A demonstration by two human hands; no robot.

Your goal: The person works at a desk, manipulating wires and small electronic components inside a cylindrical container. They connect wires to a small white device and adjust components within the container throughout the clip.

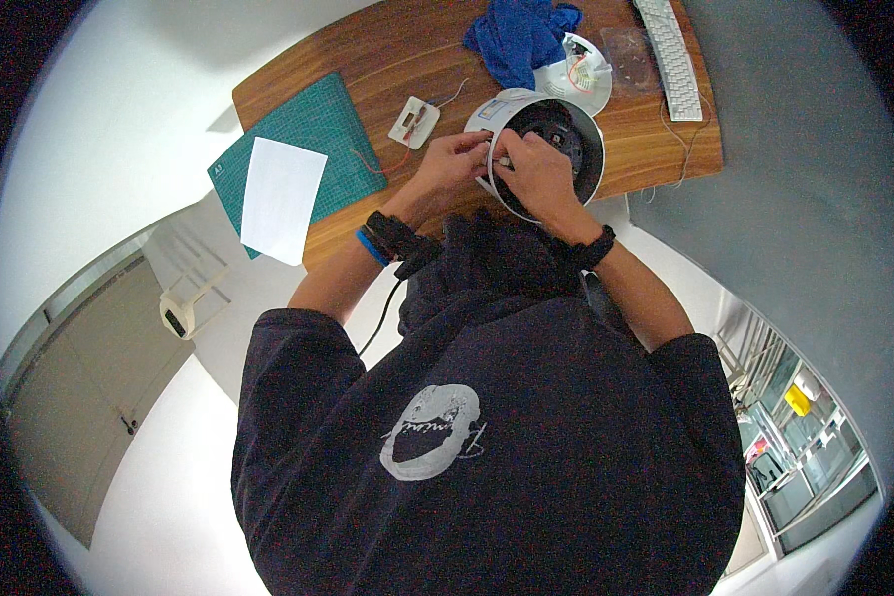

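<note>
A white, drum-shaped appliance housing point(512, 100) lies tipped on the desk, its open side with a dark interior turned toward me. At its left rim my left hand point(454, 162) has its fingers closed on the edge. My right hand point(538, 176) reaches across the opening, fingers bent and pinched together by the same rim, close to the left fingertips. Whatever small part sits between the right fingers is too hidden to name. Left of the housing lies a small white square part point(414, 122) with thin wires.
A green cutting mat point(313, 124) with a white paper sheet point(282, 199) covers the left of the wooden desk point(368, 50). Behind the housing are a blue cloth point(517, 40) and a white round cover point(586, 84) with wires. A white keyboard point(673, 65) lies far right.
</note>
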